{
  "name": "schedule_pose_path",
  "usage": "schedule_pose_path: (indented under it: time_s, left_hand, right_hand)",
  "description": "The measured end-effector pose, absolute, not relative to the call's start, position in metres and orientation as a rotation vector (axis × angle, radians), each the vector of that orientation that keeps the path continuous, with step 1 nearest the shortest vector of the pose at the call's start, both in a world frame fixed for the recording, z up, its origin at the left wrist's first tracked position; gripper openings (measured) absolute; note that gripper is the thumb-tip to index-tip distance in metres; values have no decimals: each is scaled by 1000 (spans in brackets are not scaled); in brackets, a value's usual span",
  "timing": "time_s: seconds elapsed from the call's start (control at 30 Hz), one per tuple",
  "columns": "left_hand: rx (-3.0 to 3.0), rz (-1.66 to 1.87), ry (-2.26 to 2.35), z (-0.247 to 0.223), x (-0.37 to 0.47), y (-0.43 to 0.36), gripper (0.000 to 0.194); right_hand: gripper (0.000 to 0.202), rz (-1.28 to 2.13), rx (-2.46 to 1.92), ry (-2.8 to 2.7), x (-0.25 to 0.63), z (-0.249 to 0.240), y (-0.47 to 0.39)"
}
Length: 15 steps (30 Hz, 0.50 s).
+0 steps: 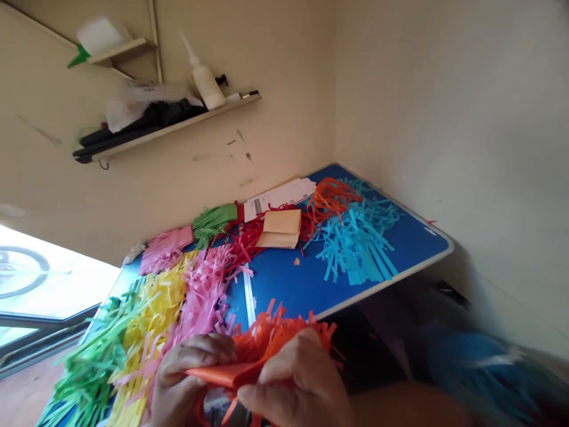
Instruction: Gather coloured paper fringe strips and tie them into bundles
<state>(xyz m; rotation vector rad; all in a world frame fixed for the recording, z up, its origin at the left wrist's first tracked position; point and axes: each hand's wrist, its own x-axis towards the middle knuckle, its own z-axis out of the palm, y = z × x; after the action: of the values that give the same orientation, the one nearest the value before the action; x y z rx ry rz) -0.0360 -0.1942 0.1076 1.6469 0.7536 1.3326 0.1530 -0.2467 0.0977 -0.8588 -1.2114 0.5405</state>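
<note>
An orange fringed paper [280,332] is held between my two hands at the bottom middle, in front of the blue table's near edge. My left hand [191,373] pinches the left end of its folded, uncut band. My right hand [297,379] grips the band's right part, thumb at the front and fingers curled over it. The cut strips spread out behind my hands. Close to my left hand lie pink strips [204,296] and yellow strips [155,308], with green strips [95,362] farther left.
The blue table [288,284] bears light-blue fringe [358,243], a folded tan paper [282,228] and red strips. Walls rise behind it and at the right. A shelf [178,126] with a bottle [208,86] hangs above. A blurred blue bundle [484,367] is at the lower right.
</note>
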Motion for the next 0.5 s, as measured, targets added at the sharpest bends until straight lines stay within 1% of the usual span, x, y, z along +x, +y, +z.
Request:
schedule_pose_path:
  time_s: [0.07,0.2,0.27,0.37,0.5]
  left_hand:
    - [1642,1335,777,104,-38,-195,12]
    - [1661,1337,768,98,-42,-195,14]
    - [1628,1355,794,96,-42,-196,14]
    - [1573,1369,839,96,-40,-198,14]
    - [1563,1373,855,95,-39,-199,14]
  right_hand:
    - [20,527,-889,-1175,152,100,-248]
    - [4,611,-911,-1242,164,108,-252]
    - [8,692,-912,-1267,173,113,-253]
    - [6,769,-912,-1250,178,117,-254]
    - [12,753,-934,-1236,172,113,-253]
